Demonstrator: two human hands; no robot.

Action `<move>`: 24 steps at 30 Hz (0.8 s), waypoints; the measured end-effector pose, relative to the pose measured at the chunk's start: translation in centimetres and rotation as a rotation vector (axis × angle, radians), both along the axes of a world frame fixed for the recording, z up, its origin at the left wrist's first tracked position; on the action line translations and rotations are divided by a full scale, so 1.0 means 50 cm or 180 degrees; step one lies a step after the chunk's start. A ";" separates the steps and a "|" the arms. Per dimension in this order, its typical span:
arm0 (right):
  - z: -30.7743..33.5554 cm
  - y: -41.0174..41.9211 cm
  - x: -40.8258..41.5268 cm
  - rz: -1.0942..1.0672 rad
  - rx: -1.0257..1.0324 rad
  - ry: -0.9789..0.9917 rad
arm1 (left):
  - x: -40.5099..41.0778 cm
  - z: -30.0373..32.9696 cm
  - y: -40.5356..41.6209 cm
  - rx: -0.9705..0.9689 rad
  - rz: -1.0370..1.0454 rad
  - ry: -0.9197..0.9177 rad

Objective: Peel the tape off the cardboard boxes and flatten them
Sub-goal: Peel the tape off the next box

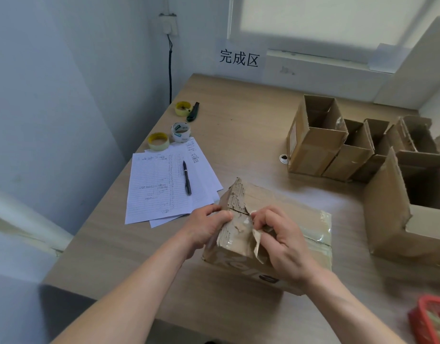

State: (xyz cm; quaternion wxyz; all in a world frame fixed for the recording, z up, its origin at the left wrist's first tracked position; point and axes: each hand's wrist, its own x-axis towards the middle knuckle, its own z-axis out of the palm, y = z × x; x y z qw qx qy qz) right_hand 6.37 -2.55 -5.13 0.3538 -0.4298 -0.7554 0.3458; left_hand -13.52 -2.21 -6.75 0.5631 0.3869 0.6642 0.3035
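While the sealed cardboard box (276,244) lies on the table (238,120) just right of the lined papers (164,184), its torn end is steadied by the left hand (206,229), fingers curled round it. A lifted strip of tape (257,240) is pinched by the right hand (281,242). If pulled too sharply, the tape could probably snap or strip more paper facing from the worn board.

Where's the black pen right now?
In the head view, the black pen lies on the lined paper sheets at table left, just beyond the left hand and nearer than the tape rolls.

Arms: two forearms, bare to the frame's 6 o'clock edge
Sleeves: none showing
Hands (209,229): apparently ungloved, ringless
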 end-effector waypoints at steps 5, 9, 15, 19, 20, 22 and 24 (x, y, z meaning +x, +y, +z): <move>-0.008 0.001 -0.009 -0.0075 0.0439 -0.0633 | 0.002 0.002 -0.001 0.0027 0.0043 -0.0090; -0.013 0.007 -0.016 -0.0076 0.0657 -0.0727 | 0.002 0.009 -0.005 -0.0072 -0.0013 -0.0107; -0.015 -0.002 -0.001 -0.0033 -0.0283 0.0106 | -0.002 0.008 -0.008 -0.0083 0.0087 -0.0170; -0.004 -0.002 -0.005 -0.0132 -0.0257 0.0030 | 0.004 0.008 -0.005 -0.0055 0.0152 -0.0223; -0.001 -0.004 -0.009 -0.0068 -0.0064 -0.0223 | 0.005 0.008 -0.004 -0.0055 0.0155 -0.0230; -0.004 -0.007 -0.013 0.0093 0.0207 -0.0600 | 0.006 0.007 -0.003 -0.0072 0.0134 -0.0228; -0.011 -0.008 -0.011 0.0179 0.0322 -0.0660 | 0.005 0.005 -0.005 -0.0118 0.0083 -0.0201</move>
